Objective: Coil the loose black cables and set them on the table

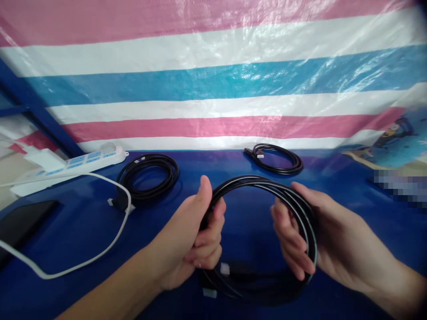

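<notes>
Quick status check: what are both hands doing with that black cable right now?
Left hand and right hand both gripping the coiled black cable, held above the blue table. Two more coils lying behind, untouched. White cord off left, clear of the hands.

Held cable coil [263, 186]: black rubbery jacket, slight sheen, smooth; white plastic tags on it. Two other coils, left coil [148, 175] and far coil [275, 159]: same black smooth jacket. Surface [253, 222]: deep blue, smooth, semi-gloss, faint reflections. Backdrop tarp [213, 80]: woven plastic sheet, striped, shiny, creased. Power strip [83, 161]: white glossy moulded plastic. Its white cord [110, 246]: smooth plastic, satin. Dark slab [20, 222] at left: matt black.
</notes>
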### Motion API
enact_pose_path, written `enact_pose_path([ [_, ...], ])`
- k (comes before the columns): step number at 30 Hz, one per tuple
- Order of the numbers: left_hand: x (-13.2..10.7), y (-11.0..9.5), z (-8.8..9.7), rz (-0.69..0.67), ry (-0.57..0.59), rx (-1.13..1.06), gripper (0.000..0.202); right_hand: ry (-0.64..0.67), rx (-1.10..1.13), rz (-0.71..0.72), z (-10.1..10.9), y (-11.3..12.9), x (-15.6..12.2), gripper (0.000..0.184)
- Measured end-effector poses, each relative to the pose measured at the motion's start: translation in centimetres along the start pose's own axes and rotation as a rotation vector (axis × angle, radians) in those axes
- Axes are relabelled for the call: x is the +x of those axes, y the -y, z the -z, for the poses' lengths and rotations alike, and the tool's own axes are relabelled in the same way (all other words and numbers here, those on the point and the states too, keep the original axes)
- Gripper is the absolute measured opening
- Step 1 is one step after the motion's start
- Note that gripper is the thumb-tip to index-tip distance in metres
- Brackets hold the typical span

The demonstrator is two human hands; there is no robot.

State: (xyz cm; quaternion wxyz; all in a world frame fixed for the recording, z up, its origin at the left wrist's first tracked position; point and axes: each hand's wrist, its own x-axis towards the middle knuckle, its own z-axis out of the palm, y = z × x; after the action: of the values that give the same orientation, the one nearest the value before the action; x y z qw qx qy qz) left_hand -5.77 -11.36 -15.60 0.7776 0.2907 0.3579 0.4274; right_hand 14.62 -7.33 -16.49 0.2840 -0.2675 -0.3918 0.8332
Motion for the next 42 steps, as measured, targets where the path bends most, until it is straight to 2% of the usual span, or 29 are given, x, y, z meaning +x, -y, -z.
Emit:
enact_pose_path([
  [1, -0.1, -0.2, -0.1, 0.028, -0.037, 0.019, 0.058, 0.028, -0.005, -0.012, -0.1, 0.1, -0.2, 0.039],
  [3, -0.1, -0.4, -0.2, 0.087, -0.061, 0.07, 0.06, 0.066, -0.007, -0.04, -0.4, 0.0, -0.6, 0.043],
  [6, 0.2, -0.2, 0.0, 0.102, -0.067, 0.18, 0.059, 0.037, -0.023, -0.141, -1.0, -0.6, -0.6, 0.05],
  [8, 0.6, 0.2, 0.4, 0.051, -0.13, 0.297, 0.059, -0.036, -0.045, -0.207, -1.2, -1.2, -0.2, 0.048],
  [10, 1.0, 0.6, 0.8, -0.019, -0.239, 0.475, 0.06, -0.086, -0.041, -0.241, -1.2, -1.7, 0.2, 0.047],
  [13, 1.1, 0.9, 1.0, -0.117, -0.399, 0.725, 0.06, -0.042, 0.038, -0.275, -1.2, -2.1, 0.6, 0.053],
  [16, 0.8, 0.9, 0.9, -0.194, -0.458, 0.838, 0.058, -0.031, 0.043, -0.271, -1.3, -2.2, 0.7, 0.059],
  [18, 0.8, 0.9, 0.9, -0.228, -0.424, 0.821, 0.056, -0.117, -0.058, -0.208, -1.4, -2.2, 0.8, 0.055],
  [20, 1.1, 0.9, 1.2, -0.213, -0.323, 0.725, 0.051, -0.211, -0.182, -0.117, -1.4, -2.3, 0.9, 0.051],
  [24, 1.9, 0.8, 2.0, -0.013, 0.043, 0.354, 0.036, -0.292, -0.335, 0.012, -1.0, -2.4, 1.4, 0.048],
  [26, 2.0, 0.8, 2.0, 0.067, 0.159, 0.22, 0.032, -0.308, -0.332, 0.026, -0.6, -2.3, 1.5, 0.046],
  [28, 1.7, 0.8, 1.8, 0.089, 0.146, 0.21, 0.029, -0.277, -0.288, -0.013, -0.3, -2.0, 1.3, 0.044],
  [32, 1.2, 1.0, 1.3, 0.029, 0.013, 0.334, 0.037, -0.171, -0.141, -0.181, -0.4, -1.6, 0.7, 0.045],
  [35, 1.3, 1.1, 1.4, -0.017, 0.058, 0.327, 0.048, -0.158, -0.093, -0.21, -1.0, -1.5, 0.4, 0.057],
  [38, 1.7, 0.9, 2.0, -0.053, 0.136, 0.157, 0.057, -0.177, 0.017, -0.082, -1.5, -1.1, 0.2, 0.058],
  [42, 2.5, 1.0, 2.3, -0.164, -0.003, 0.053, 0.059, -0.206, 0.17, 0.203, -1.1, 0.4, 0.0, 0.046],
])
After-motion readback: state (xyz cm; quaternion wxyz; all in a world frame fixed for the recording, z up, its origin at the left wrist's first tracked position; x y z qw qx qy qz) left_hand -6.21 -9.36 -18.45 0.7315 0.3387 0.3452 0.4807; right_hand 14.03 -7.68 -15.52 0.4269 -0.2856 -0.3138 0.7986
